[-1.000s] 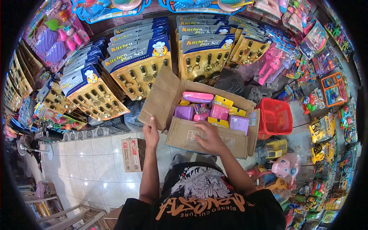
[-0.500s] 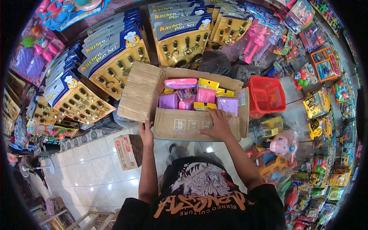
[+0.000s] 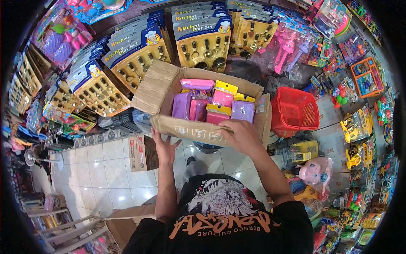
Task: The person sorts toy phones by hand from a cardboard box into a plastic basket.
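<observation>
An open cardboard box point(image 3: 192, 128) tilts in front of me, its left flap folded outward. Inside lie pink and purple packs, among them a purple pack point(image 3: 242, 111) and a pink pack point(image 3: 197, 84), some with yellow header cards. My right hand point(image 3: 243, 136) is closed over the upper edge of the box's near flap, toward its right end. At the near left corner, my left hand point(image 3: 165, 149) has its fingers apart, with the fingertips at the cardboard just under the edge.
Kitchen play sets point(image 3: 203, 44) on cards stand in rows behind the box. A red plastic basket point(image 3: 294, 111) is at its right, beside many bagged toys. On the tiled floor stands a smaller carton point(image 3: 144, 153); a wooden rack point(image 3: 69, 235) is at lower left.
The near flap has swung upward and narrowed in view. My right hand has gone from lying spread on it to gripping its edge. My left hand's fingers have spread at the corner.
</observation>
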A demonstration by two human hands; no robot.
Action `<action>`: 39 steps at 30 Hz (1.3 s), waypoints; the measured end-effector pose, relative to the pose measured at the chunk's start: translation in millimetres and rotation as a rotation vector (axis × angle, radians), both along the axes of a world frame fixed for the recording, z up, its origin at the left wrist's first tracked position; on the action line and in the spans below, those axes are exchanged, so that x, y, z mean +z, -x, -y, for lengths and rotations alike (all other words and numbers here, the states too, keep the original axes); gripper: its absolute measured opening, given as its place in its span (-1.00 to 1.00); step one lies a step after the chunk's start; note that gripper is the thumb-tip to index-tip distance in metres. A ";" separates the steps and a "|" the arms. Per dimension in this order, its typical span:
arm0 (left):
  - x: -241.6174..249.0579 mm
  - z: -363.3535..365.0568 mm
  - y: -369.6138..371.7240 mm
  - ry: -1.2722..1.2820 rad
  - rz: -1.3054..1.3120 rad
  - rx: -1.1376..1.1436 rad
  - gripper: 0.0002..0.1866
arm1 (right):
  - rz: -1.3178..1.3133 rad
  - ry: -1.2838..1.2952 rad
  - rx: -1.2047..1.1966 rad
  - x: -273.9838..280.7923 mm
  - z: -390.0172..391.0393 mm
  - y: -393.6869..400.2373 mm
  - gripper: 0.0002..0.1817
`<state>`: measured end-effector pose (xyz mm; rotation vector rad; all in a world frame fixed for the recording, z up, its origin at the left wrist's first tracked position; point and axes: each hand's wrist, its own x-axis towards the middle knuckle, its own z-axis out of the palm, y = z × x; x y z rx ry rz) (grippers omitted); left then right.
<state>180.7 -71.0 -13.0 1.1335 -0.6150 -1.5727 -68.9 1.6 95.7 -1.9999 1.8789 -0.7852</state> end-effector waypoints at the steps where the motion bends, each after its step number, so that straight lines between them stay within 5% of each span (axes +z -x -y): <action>1: -1.8 -6.5 1.7 0.009 -0.144 0.000 -0.21 | 0.030 -0.064 0.044 2.3 -8.3 1.8 -0.73; 7: 21.8 -50.6 5.4 0.086 -0.425 0.031 -0.20 | 0.248 -0.134 0.279 -0.1 -55.6 17.2 -0.69; 12: 11.7 -74.8 -14.9 0.095 -0.428 0.100 -0.25 | 0.401 -0.311 0.168 -35.7 -73.1 39.6 -0.68; 14: -1.7 -83.6 -25.3 0.052 -0.332 0.179 -0.30 | 0.277 -0.057 0.165 -55.7 -84.3 38.2 -0.66; 16: -11.7 -90.3 -33.4 0.042 -0.042 0.271 -0.34 | 0.239 -0.066 0.179 -74.4 -95.5 40.7 -0.64; 18: -33.6 -92.8 -49.9 0.016 -0.045 0.192 -0.31 | 0.200 -0.074 0.193 -87.1 -104.2 42.2 -0.60; 24: -54.7 -86.5 -45.9 0.029 0.523 0.318 -0.27 | 0.482 -0.045 0.077 -108.1 -99.4 43.8 -0.61; 26: -56.2 -83.5 -34.3 0.172 0.523 0.304 -0.33 | 0.680 -0.114 -0.142 -96.4 -90.7 47.4 -0.62; 28: -29.9 -80.5 -6.7 0.512 1.085 0.333 -0.46 | 0.576 0.108 -0.117 -109.9 -76.4 59.2 -0.58; 33: 18.8 -46.6 78.6 0.936 0.821 -0.174 -0.75 | 0.496 0.032 -0.352 -115.4 -46.3 87.0 -0.46; 35: 7.2 -27.6 111.6 0.690 0.622 -0.564 -0.67 | 0.510 -0.021 -0.394 -125.2 -33.6 95.9 -0.41; 36: 3.0 -20.4 125.0 0.709 0.606 -0.573 -0.67 | 0.499 -0.004 -0.410 -145.5 -26.7 101.8 -0.41; 38: -6.5 -5.1 151.7 0.527 0.657 -0.935 -0.55 | 0.297 0.198 -0.228 -183.8 -12.1 119.5 -0.39; 39: -23.8 1.8 161.6 0.590 0.730 -0.961 -0.49 | 0.338 0.098 -0.305 -168.9 -16.8 112.7 -0.37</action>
